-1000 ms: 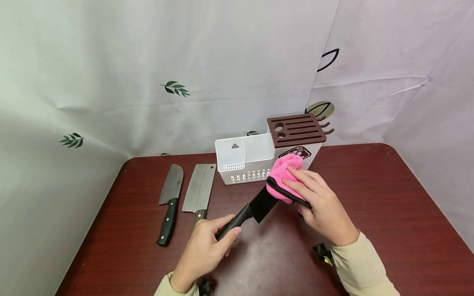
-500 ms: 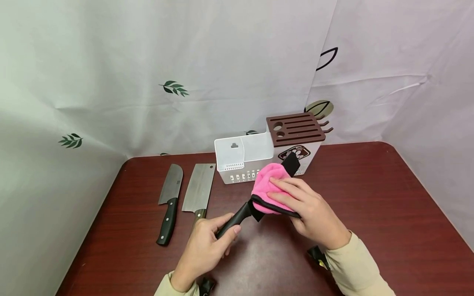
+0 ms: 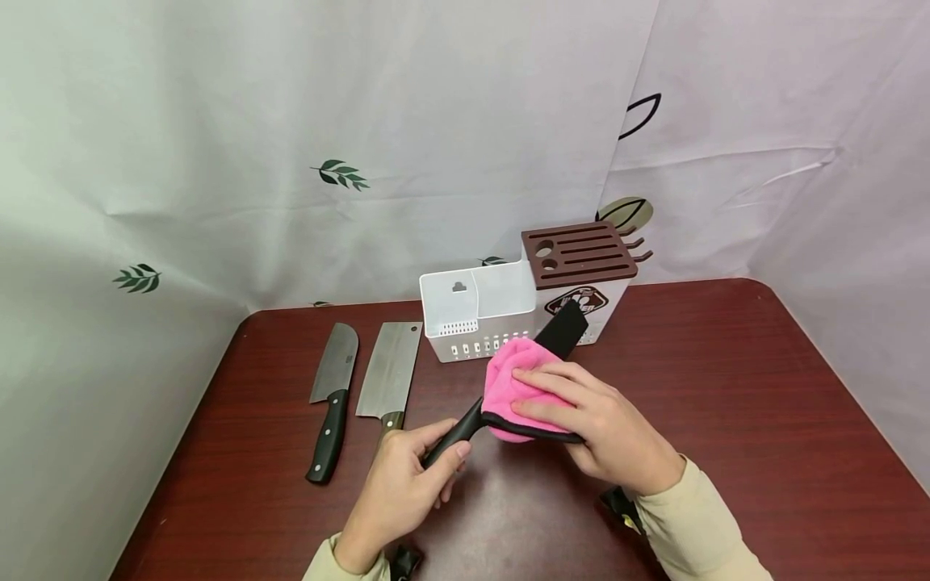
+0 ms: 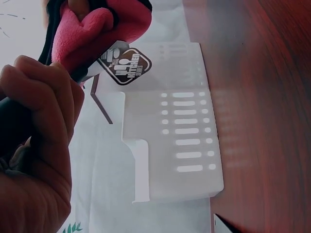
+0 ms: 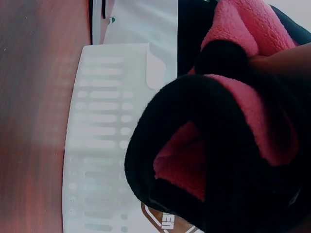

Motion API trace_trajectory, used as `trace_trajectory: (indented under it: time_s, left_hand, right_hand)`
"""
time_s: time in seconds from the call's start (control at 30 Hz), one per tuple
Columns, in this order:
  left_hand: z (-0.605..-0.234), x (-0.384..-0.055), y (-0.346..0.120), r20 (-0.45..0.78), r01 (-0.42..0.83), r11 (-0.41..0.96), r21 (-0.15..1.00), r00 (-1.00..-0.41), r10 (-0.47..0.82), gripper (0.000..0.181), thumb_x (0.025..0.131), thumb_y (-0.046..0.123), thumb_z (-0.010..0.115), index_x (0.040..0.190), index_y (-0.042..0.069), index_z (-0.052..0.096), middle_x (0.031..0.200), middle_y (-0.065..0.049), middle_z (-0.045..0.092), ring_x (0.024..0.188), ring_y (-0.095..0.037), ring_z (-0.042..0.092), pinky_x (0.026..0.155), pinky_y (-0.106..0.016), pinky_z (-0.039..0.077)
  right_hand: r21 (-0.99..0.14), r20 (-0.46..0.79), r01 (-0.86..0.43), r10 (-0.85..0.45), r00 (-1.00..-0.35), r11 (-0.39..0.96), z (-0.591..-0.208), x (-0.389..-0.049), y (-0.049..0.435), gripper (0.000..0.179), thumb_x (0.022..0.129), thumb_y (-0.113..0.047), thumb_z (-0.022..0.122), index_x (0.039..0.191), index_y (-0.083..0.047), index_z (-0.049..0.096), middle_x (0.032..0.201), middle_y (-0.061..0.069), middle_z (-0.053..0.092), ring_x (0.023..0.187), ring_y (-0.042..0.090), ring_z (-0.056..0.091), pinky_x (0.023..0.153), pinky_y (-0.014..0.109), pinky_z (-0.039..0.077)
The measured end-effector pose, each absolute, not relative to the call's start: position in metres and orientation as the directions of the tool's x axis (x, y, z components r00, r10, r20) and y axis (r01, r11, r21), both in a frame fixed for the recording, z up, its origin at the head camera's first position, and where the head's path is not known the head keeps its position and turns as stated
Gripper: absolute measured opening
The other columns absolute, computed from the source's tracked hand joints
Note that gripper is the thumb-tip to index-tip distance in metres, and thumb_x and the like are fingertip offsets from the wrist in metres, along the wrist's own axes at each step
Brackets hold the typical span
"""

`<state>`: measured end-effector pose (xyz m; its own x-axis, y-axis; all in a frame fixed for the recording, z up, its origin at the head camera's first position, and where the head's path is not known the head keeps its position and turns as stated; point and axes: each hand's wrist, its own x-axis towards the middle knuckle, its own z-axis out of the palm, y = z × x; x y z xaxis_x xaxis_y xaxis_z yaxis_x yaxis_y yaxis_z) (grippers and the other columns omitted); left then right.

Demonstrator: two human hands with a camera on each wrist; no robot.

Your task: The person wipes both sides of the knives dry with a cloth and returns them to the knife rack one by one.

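My left hand (image 3: 405,484) grips the black handle of a black-bladed knife (image 3: 563,329), which points up and to the right above the table. A pink cloth (image 3: 519,387) with black edging is wrapped over the blade near the handle, and my right hand (image 3: 603,424) pinches it there. Only the blade's far end shows beyond the cloth. In the left wrist view, the left fingers (image 4: 43,92) curl round the handle, with the cloth (image 4: 104,29) just ahead. Folds of the cloth (image 5: 257,111) fill much of the right wrist view and hide most of the right hand.
A white knife rack (image 3: 475,339) with a brown slotted top (image 3: 581,254) and side hooks stands at the back, behind the knife. To the left lie a black-handled kitchen knife (image 3: 334,403) and a cleaver (image 3: 391,371). A white curtain (image 3: 436,121) hangs behind the reddish-brown table (image 3: 763,387).
My right hand has drawn the cloth down the blade from the tip toward the handle, uncovering the far end. The left hand stays in place on the handle.
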<state>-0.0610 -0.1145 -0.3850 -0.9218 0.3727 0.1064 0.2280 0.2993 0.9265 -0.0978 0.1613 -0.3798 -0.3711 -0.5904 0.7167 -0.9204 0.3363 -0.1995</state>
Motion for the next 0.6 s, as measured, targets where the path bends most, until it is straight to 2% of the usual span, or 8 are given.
trace_trajectory:
  time_s: [0.2, 0.3, 0.43, 0.6]
  left_hand:
    - [-0.3836, -0.0615, -0.1154, 0.117, 0.236, 0.290, 0.927, -0.920, 0.374, 0.023, 0.100, 0.027, 0.065, 0.081, 0.013, 0.064, 0.050, 0.006, 0.052, 0.039, -0.003, 0.050, 0.038, -0.026, 0.045]
    - [-0.3819, -0.0616, -0.1157, 0.117, 0.234, 0.290, 0.928, -0.922, 0.370, 0.023, 0.100, 0.028, 0.065, 0.081, 0.015, 0.064, 0.050, 0.006, 0.052, 0.039, -0.005, 0.050, 0.038, -0.026, 0.045]
    - [-0.3802, -0.0617, -0.1158, 0.113, 0.228, 0.293, 0.928, -0.925, 0.362, 0.022, 0.099, 0.031, 0.065, 0.082, 0.018, 0.064, 0.050, 0.006, 0.053, 0.039, -0.006, 0.051, 0.038, -0.027, 0.045]
    - [-0.3806, -0.0613, -0.1160, 0.136, 0.251, 0.290, 0.924, -0.921, 0.366, 0.021, 0.099, 0.028, 0.065, 0.082, 0.017, 0.064, 0.050, 0.008, 0.052, 0.039, -0.004, 0.050, 0.037, -0.025, 0.044]
  right_hand:
    - [-0.208, 0.687, -0.922, -0.623, -0.375, 0.326, -0.3786, -0.0948, 0.1616, 0.056, 0.069, 0.007, 0.051, 0.117, -0.014, 0.072, 0.132, 0.010, 0.061, 0.124, 0.032, 0.054, 0.114, 0.032, 0.032]
    - [-0.235, 0.651, -0.915, -0.646, -0.399, 0.328, -0.3782, -0.0929, 0.1623, 0.054, 0.071, 0.007, 0.055, 0.116, -0.016, 0.073, 0.132, 0.007, 0.061, 0.126, 0.029, 0.053, 0.113, 0.030, 0.032]
    - [-0.271, 0.610, -0.901, -0.663, -0.434, 0.340, -0.3775, -0.0920, 0.1648, 0.053, 0.069, 0.009, 0.058, 0.111, -0.018, 0.075, 0.130, 0.004, 0.062, 0.125, 0.025, 0.054, 0.111, 0.028, 0.032]
    - [-0.274, 0.577, -0.884, -0.671, -0.466, 0.379, -0.3772, -0.0914, 0.1686, 0.051, 0.067, 0.010, 0.060, 0.105, -0.020, 0.076, 0.128, 0.001, 0.063, 0.124, 0.020, 0.056, 0.108, 0.025, 0.034]
